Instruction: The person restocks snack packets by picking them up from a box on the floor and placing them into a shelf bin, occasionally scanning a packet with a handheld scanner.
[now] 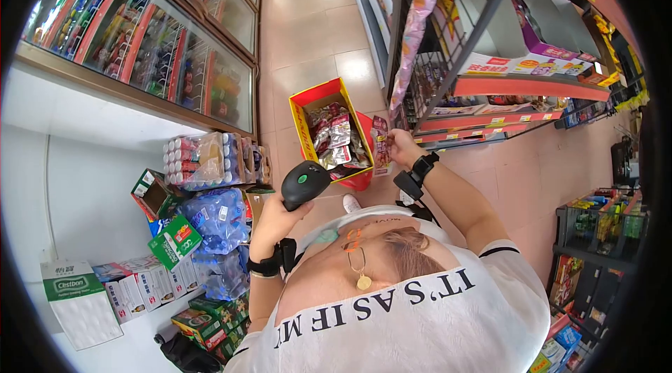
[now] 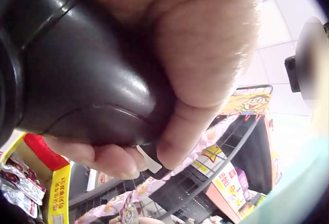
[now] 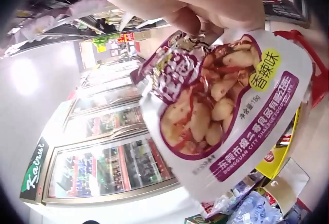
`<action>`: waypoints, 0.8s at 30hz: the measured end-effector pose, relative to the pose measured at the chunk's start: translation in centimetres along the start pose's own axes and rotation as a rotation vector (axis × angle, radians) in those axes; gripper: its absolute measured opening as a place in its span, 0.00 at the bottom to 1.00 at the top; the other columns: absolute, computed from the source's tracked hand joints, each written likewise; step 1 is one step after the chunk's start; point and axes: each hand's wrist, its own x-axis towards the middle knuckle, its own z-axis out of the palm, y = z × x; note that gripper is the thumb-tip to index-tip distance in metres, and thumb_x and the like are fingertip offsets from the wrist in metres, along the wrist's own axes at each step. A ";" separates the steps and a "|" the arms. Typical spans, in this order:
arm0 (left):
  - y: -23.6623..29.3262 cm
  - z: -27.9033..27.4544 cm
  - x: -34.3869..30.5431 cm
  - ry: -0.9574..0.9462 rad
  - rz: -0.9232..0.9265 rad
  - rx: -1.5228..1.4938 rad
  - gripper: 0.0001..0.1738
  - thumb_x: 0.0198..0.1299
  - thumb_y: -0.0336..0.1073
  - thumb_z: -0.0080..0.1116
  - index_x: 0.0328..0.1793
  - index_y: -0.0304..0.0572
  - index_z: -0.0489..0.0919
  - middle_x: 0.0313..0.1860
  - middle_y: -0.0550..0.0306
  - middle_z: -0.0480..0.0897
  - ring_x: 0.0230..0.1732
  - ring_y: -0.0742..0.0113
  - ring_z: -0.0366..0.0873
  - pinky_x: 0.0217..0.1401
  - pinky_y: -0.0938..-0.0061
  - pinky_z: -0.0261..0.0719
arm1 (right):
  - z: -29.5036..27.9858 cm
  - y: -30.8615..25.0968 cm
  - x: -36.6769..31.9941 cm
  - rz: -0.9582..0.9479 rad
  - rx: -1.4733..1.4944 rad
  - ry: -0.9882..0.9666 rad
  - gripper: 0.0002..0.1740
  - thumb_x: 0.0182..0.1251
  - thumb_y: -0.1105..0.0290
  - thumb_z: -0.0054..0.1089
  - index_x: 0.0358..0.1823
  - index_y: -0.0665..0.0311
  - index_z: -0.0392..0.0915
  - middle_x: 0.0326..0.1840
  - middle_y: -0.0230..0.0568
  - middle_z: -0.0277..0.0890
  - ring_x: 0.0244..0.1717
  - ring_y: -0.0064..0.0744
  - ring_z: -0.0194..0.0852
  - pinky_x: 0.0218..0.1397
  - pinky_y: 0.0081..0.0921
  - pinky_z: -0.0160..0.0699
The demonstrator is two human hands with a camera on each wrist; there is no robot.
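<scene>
a black scanner (image 1: 306,184) was grasped by the curled fingers of the left hand (image 1: 275,223), while a snack packet (image 1: 381,148) was pinched in the fingers of the right hand (image 1: 405,148), held just beside a yellow box (image 1: 304,133) in which more packets (image 1: 340,132) were piled.

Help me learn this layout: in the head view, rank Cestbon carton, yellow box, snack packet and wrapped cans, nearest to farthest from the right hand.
1. Snack packet, held in the right hand.
2. Yellow box, just left of the packet.
3. Wrapped cans, farther left.
4. Cestbon carton, at the picture's lower left.
</scene>
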 end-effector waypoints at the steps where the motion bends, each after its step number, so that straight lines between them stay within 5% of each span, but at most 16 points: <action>1: -1.0 -0.5 -0.3 0.027 0.010 -0.053 0.13 0.52 0.38 0.67 0.34 0.35 0.81 0.21 0.62 0.78 0.24 0.76 0.73 0.29 0.77 0.71 | -0.7 0.9 2.4 0.040 0.021 0.011 0.10 0.60 0.76 0.39 0.37 0.68 0.72 0.34 0.44 0.76 0.39 0.39 0.76 0.52 0.38 0.76; 6: -3.0 -3.2 -2.7 0.135 -0.089 -0.042 0.13 0.51 0.35 0.68 0.37 0.34 0.80 0.21 0.63 0.77 0.24 0.76 0.73 0.28 0.77 0.71 | 2.8 3.9 3.8 0.068 -0.223 0.086 0.12 0.63 0.74 0.38 0.37 0.71 0.72 0.34 0.46 0.77 0.36 0.42 0.79 0.47 0.47 0.79; 8: -4.1 -4.2 -3.7 0.189 -0.170 -0.079 0.13 0.51 0.35 0.68 0.38 0.35 0.79 0.22 0.65 0.76 0.23 0.78 0.71 0.28 0.77 0.70 | 0.4 6.7 10.5 0.114 -0.209 0.190 0.15 0.62 0.75 0.36 0.38 0.73 0.74 0.34 0.56 0.78 0.36 0.48 0.80 0.46 0.46 0.79; 10: -5.4 -5.0 -4.7 0.239 -0.140 -0.100 0.12 0.51 0.35 0.67 0.37 0.37 0.79 0.21 0.67 0.75 0.22 0.79 0.69 0.25 0.78 0.68 | -3.1 9.2 17.0 0.041 -0.189 0.211 0.12 0.59 0.80 0.39 0.36 0.71 0.75 0.36 0.50 0.79 0.34 0.44 0.81 0.42 0.45 0.81; 12: -8.1 -5.8 -5.5 0.268 -0.158 -0.084 0.11 0.51 0.38 0.67 0.34 0.39 0.79 0.16 0.67 0.73 0.14 0.79 0.66 0.17 0.78 0.63 | -3.3 12.0 20.2 -0.351 -0.666 0.277 0.14 0.54 0.81 0.44 0.42 0.70 0.74 0.34 0.53 0.78 0.39 0.51 0.79 0.43 0.41 0.76; 13: -8.6 -6.0 -6.1 0.301 -0.169 -0.091 0.11 0.51 0.38 0.67 0.33 0.39 0.78 0.16 0.67 0.72 0.13 0.79 0.65 0.16 0.78 0.62 | -0.1 11.3 16.8 -0.558 -0.851 0.383 0.15 0.59 0.82 0.37 0.39 0.71 0.77 0.34 0.47 0.79 0.35 0.40 0.81 0.38 0.39 0.77; 14: -8.7 -6.3 -6.5 0.335 -0.179 -0.099 0.11 0.51 0.38 0.67 0.32 0.39 0.78 0.15 0.66 0.72 0.12 0.79 0.65 0.15 0.78 0.61 | 0.4 11.4 16.6 -0.657 -0.944 0.413 0.15 0.58 0.82 0.38 0.38 0.71 0.77 0.33 0.48 0.79 0.37 0.41 0.80 0.39 0.37 0.75; 18: -9.1 -7.3 -8.4 0.363 -0.273 -0.074 0.12 0.52 0.38 0.67 0.30 0.39 0.76 0.14 0.67 0.70 0.11 0.79 0.64 0.14 0.78 0.60 | -1.8 13.2 21.9 -0.618 -1.304 0.546 0.11 0.56 0.81 0.45 0.38 0.71 0.75 0.34 0.54 0.78 0.40 0.50 0.80 0.43 0.39 0.76; 20: -9.9 -7.4 -9.1 0.382 -0.307 -0.114 0.08 0.53 0.32 0.65 0.38 0.36 0.81 0.23 0.64 0.78 0.23 0.79 0.72 0.26 0.79 0.70 | -1.0 13.5 22.2 -0.417 -1.109 0.530 0.12 0.56 0.78 0.49 0.43 0.73 0.69 0.37 0.61 0.77 0.40 0.56 0.80 0.42 0.43 0.79; 22: -10.2 -7.5 -9.2 0.383 -0.296 -0.110 0.09 0.54 0.31 0.64 0.40 0.36 0.82 0.23 0.64 0.78 0.24 0.79 0.73 0.27 0.79 0.71 | 1.8 11.7 18.7 -0.107 -1.100 0.486 0.25 0.58 0.73 0.52 0.57 0.71 0.63 0.58 0.65 0.68 0.60 0.58 0.68 0.62 0.44 0.67; 24: -10.1 -7.5 -8.9 0.358 -0.354 -0.049 0.09 0.53 0.32 0.65 0.39 0.37 0.81 0.23 0.64 0.78 0.25 0.79 0.73 0.29 0.80 0.71 | 3.9 10.9 15.1 -0.171 -1.239 0.510 0.28 0.57 0.73 0.55 0.60 0.69 0.59 0.58 0.64 0.68 0.57 0.58 0.70 0.62 0.45 0.66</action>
